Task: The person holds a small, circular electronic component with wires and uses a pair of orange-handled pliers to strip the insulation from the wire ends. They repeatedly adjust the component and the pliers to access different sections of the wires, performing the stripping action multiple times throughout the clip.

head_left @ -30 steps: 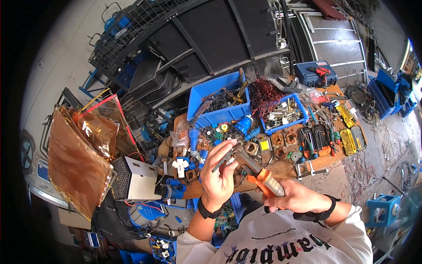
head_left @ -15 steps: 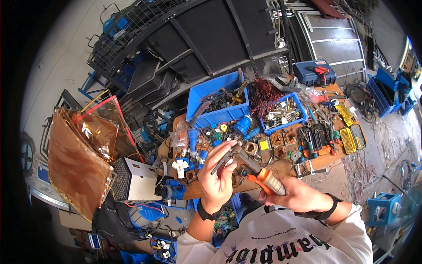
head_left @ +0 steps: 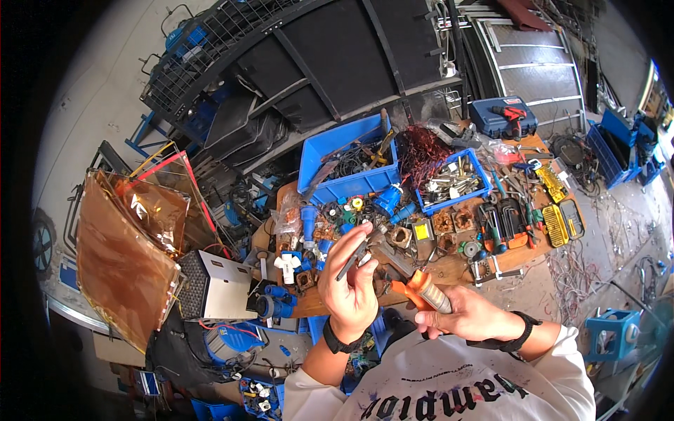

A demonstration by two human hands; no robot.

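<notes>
My left hand point(head_left: 351, 291) is raised over the near edge of the workbench, thumb and fingers closed on a small dark flat metal piece point(head_left: 349, 265). The fingers hide part of it. To its right, my right hand point(head_left: 467, 313) wraps round an orange-handled hand tool point(head_left: 421, 284) that looks like pliers. Its grey metal head points up and left toward the left hand's fingertips; whether it touches the dark piece cannot be made out. Under and behind the hands lie small blue plug fittings, a white plastic tee-shaped fitting point(head_left: 286, 266) and rusty square metal parts point(head_left: 444, 222).
A blue bin point(head_left: 323, 195) of scrap and tools stands at the back, beside a smaller blue tray point(head_left: 460, 200) of metal pieces and a tangle of dark red wire point(head_left: 423, 154). A red drill point(head_left: 514, 119) rests by a blue case point(head_left: 484, 114). Brown sheets point(head_left: 126, 259) lean at left.
My right hand and the tool have shifted slightly, drawing the tool's head a little down and away from the left fingertips. My left hand stays nearly in place, still pinching the dark piece.
</notes>
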